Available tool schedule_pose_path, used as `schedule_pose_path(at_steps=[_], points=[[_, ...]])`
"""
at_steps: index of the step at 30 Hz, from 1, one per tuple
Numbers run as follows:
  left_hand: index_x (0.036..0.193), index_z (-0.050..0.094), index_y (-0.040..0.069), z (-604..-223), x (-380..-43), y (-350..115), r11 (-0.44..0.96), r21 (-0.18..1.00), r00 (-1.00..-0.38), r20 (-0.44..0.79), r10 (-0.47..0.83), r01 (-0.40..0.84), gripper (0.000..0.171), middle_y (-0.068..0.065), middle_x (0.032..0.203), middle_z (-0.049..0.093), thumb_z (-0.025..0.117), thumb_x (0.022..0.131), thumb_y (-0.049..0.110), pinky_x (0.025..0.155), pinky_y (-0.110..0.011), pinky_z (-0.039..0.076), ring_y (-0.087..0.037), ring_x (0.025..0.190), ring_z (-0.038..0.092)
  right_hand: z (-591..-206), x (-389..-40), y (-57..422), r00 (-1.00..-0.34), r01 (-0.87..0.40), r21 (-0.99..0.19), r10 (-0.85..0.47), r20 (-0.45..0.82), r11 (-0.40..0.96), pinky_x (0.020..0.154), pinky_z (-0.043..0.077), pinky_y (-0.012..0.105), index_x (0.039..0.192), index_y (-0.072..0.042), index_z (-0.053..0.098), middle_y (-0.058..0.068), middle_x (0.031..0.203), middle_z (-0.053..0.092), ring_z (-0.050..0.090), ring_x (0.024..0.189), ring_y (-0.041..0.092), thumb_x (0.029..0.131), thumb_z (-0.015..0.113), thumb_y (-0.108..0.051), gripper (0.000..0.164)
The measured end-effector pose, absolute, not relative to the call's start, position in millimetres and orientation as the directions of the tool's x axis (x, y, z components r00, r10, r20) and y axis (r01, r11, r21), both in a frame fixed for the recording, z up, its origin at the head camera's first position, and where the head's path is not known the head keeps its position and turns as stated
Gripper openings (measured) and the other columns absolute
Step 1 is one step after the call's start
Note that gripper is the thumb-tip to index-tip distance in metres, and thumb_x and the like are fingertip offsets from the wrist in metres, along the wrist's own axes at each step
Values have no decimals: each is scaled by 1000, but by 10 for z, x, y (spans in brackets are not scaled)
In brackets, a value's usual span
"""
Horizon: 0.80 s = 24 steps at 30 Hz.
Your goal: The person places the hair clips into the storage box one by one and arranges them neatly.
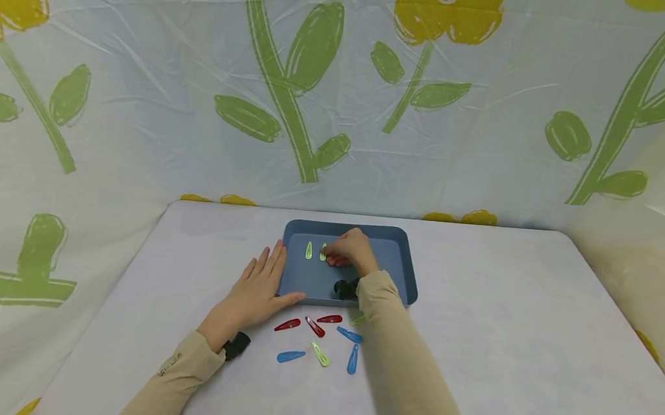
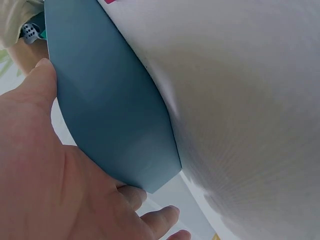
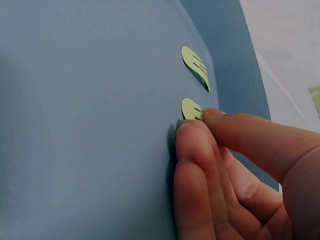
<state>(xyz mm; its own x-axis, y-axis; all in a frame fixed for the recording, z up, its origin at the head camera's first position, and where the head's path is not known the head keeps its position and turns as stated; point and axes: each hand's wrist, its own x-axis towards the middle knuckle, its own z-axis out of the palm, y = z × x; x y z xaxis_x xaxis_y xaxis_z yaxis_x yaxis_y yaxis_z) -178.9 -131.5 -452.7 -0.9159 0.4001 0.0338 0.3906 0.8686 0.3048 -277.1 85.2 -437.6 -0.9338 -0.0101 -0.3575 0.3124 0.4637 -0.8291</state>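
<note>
My right hand (image 1: 355, 250) pinches a light green snap hair clip (image 3: 190, 109) between thumb and fingertips, low over the floor of a blue-grey tray (image 1: 306, 280). Fingers cover part of that clip. Beside it in the tray lies a second green hair clip (image 1: 308, 250), roughly parallel to it. With fingers spread and straight, my left hand (image 1: 255, 292) rests against the tray's left side. The left wrist view shows the thumb and fingers along the tray's outer wall (image 2: 105, 95).
In front of the tray lie loose hair clips: red ones (image 1: 287, 324), blue ones (image 1: 291, 357) and a green one (image 1: 319, 354). Another green clip (image 1: 359, 320) is partly hidden by the right sleeve (image 1: 409, 350). A flowered sheet (image 1: 171, 90) hangs behind the white table (image 1: 505, 325).
</note>
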Motion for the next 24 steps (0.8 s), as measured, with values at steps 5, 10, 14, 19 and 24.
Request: schedule_pose_path(at_steps=[5,10,14,19,24], points=[[157,11,-2,-4520,-1789,-1318,869,303,-916,33,401,391,108,-16,165,3,45,90,75,117,-59,14,-42,149,9,-4396,-2769,871,-925,344,-845,-5,-379,410,52,55,25,78,4,75,7,63,69,63,50,10,82,81,-11,17],[157,10,-2,-4523,-1792,-1321,870,300,-915,27,403,392,109,-15,165,1,43,90,77,117,-59,14,-42,149,9,-4411,-2772,890,-926,343,-860,-16,-376,379,52,55,23,79,5,75,7,62,68,64,50,9,82,81,-10,16],[157,9,-2,-4509,-1789,-1315,871,300,-915,21,403,390,109,-15,165,0,45,90,76,117,-58,13,-41,150,9,-4426,-2773,903,-925,344,-866,-25,-379,363,51,54,22,79,4,75,6,62,68,63,50,8,82,81,-10,16],[157,9,-2,-4501,-1785,-1307,870,305,-915,14,402,387,108,-14,165,-1,47,90,74,118,-58,13,-41,150,9,-4432,-2779,925,-922,348,-868,-39,-385,354,50,53,21,79,4,75,5,61,68,63,49,8,83,81,-10,16],[158,8,-1,-4523,-1796,-1307,872,300,-916,12,402,387,109,-14,166,-2,45,90,76,118,-58,12,-41,150,8,-4428,-2796,954,-918,356,-878,-56,-393,319,50,54,22,82,5,75,6,61,68,63,49,8,83,81,-7,14]])
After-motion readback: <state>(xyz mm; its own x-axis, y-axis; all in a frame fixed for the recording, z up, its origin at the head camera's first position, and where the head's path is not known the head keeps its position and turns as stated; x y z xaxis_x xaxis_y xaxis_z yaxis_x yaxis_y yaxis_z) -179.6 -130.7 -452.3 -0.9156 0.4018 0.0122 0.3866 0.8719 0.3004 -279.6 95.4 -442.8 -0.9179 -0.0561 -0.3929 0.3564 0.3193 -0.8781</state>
